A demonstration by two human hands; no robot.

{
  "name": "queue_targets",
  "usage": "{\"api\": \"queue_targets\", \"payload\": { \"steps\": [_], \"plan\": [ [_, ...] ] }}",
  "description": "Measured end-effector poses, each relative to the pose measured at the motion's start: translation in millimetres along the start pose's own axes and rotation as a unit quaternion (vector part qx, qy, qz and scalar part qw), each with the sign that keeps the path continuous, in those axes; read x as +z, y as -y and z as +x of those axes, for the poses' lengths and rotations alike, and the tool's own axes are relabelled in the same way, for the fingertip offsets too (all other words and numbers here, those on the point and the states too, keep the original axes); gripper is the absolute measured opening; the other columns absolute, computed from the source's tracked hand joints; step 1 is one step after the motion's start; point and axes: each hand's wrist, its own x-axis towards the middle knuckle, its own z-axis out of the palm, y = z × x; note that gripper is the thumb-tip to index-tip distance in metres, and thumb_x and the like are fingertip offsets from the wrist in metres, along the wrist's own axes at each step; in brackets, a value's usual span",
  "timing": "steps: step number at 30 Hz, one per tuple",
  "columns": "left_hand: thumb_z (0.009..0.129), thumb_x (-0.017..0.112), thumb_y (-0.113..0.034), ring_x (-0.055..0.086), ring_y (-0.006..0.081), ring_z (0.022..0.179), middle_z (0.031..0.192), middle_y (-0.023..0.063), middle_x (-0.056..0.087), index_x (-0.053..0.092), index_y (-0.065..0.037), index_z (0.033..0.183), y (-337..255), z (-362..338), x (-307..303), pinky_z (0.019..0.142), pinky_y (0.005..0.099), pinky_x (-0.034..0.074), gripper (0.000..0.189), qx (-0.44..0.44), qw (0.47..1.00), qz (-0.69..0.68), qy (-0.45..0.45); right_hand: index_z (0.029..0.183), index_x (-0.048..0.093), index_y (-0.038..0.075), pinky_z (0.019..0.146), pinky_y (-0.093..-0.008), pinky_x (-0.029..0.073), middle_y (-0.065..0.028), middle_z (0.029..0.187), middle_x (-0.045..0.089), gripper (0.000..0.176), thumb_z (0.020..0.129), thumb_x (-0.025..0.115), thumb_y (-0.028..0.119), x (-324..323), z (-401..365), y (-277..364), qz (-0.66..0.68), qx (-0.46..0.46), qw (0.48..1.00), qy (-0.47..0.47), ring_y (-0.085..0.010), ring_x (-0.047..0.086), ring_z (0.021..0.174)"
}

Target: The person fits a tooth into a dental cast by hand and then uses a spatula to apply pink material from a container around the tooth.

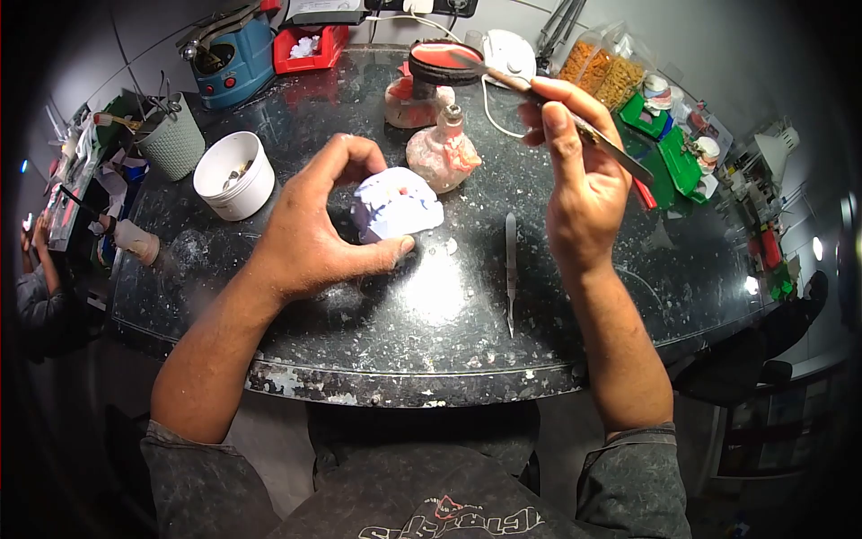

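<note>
My left hand grips a white plaster dental cast between thumb and fingers, over the worktop. Raised on the right, my right hand is closed around a wax knife. The knife's far tip overlaps a round dark pan of red wax in this view; its wide blade end points down to the right. Between my hands and beyond the cast stands a wax-smeared spirit burner. A slim metal scalpel-like tool lies on the worktop between my forearms.
The dark, plaster-spotted worktop has a curved front edge. At left are a white tub, a grey pot of tools and a blue machine. A red bin stands behind. Green trays sit right. Another person shows far left.
</note>
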Motion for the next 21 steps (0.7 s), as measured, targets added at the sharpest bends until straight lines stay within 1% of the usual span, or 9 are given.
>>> {"api": "queue_targets", "payload": {
  "steps": [1,3,5,7,9,10,14,18,21],
  "plan": [
    [0.063,0.086,-0.018,0.057,0.0138,0.107,0.109,0.0036,0.055,0.053,-0.006,0.117,-2.5,0.4,0.2,0.099,0.0295,0.044,0.065,-0.005,1.0,0.007,0.014,0.121,0.064,0.002,0.085,-0.0246,0.051,-0.0047,0.107,0.068,0.021,0.103,0.061,0.013,-3.2,6.3,-4.8,-0.037,0.008,0.999,-0.001,-0.0104,0.063,0.097],
    [0.064,0.083,-0.018,0.058,0.0157,0.107,0.109,0.0044,0.059,0.056,-0.005,0.119,-3.3,0.1,2.8,0.1,0.0309,0.044,0.063,0.029,0.999,0.029,-0.009,0.126,0.063,0.0,0.087,-0.027,0.052,-0.0078,0.109,0.07,0.027,0.104,0.059,0.014,-6.5,17.3,-12.9,-0.062,0.031,0.998,-0.012,-0.0119,0.065,0.101],
    [0.064,0.082,-0.017,0.059,0.0178,0.106,0.109,0.0056,0.06,0.056,-0.005,0.12,-4.1,-0.3,3.2,0.101,0.0325,0.044,0.063,0.055,0.997,0.053,0.003,0.124,0.064,0.0,0.086,-0.0267,0.052,-0.0072,0.106,0.07,0.026,0.103,0.06,0.014,-7.4,29.3,-24.3,-0.04,0.017,0.999,-0.003,-0.0118,0.065,0.097],
    [0.063,0.084,-0.019,0.059,0.0188,0.105,0.109,0.0064,0.061,0.056,-0.005,0.119,-2.9,-0.4,4.7,0.1,0.0333,0.044,0.064,0.066,0.996,0.054,0.0,0.121,0.066,0.0,0.086,-0.0265,0.052,-0.007,0.103,0.071,0.024,0.103,0.061,0.015,-4.1,35.2,-29.2,-0.021,0.032,0.999,-0.031,-0.0118,0.065,0.093],
    [0.062,0.086,-0.02,0.058,0.018,0.101,0.107,0.0054,0.061,0.056,-0.006,0.116,-3.5,-1.3,6.3,0.096,0.033,0.045,0.064,0.049,0.998,0.046,0.01,0.119,0.067,-0.001,0.084,-0.0265,0.053,-0.0071,0.102,0.071,0.023,0.103,0.062,0.016,-1.4,39.3,-29.4,-0.033,0.021,0.999,-0.032,-0.0124,0.066,0.091],
    [0.061,0.089,-0.022,0.056,0.0168,0.096,0.104,0.0043,0.059,0.055,-0.006,0.113,-3.9,-1.1,6.7,0.09,0.0321,0.046,0.064,0.054,0.997,0.056,0.007,0.118,0.067,-0.001,0.084,-0.0266,0.053,-0.007,0.102,0.071,0.023,0.103,0.062,0.016,-0.6,40.8,-29.7,-0.056,0.02,0.998,-0.03,-0.0126,0.066,0.091],
    [0.061,0.091,-0.024,0.054,0.0154,0.092,0.099,0.0033,0.055,0.052,-0.007,0.11,-4.0,-2.0,9.4,0.085,0.0302,0.046,0.064,0.043,0.998,0.044,-0.007,0.118,0.067,-0.001,0.085,-0.0269,0.054,-0.0067,0.103,0.071,0.024,0.103,0.062,0.017,-2.6,43.1,-32.3,-0.101,0.022,0.994,-0.024,-0.0133,0.067,0.092],
    [0.06,0.091,-0.024,0.054,0.0149,0.09,0.098,0.0032,0.055,0.052,-0.007,0.108,-4.7,-1.8,7.7,0.084,0.0301,0.046,0.064,0.04,0.998,0.039,-0.011,0.117,0.067,-0.001,0.085,-0.0269,0.054,-0.0072,0.104,0.071,0.023,0.102,0.062,0.016,-4.5,42.6,-35.7,-0.119,0.029,0.992,-0.021,-0.0134,0.067,0.092],
    [0.065,0.09,-0.025,0.058,0.0194,0.089,0.1,0.0079,0.053,0.049,-0.005,0.108,-5.4,-1.5,7.0,0.08,0.0334,0.05,0.063,0.052,0.997,0.051,-0.002,0.117,0.068,-0.001,0.086,-0.027,0.054,-0.007,0.103,0.071,0.023,0.102,0.062,0.016,-4.0,41.2,-36.4,-0.107,0.033,0.994,-0.018,-0.0134,0.067,0.092]
  ]
}}
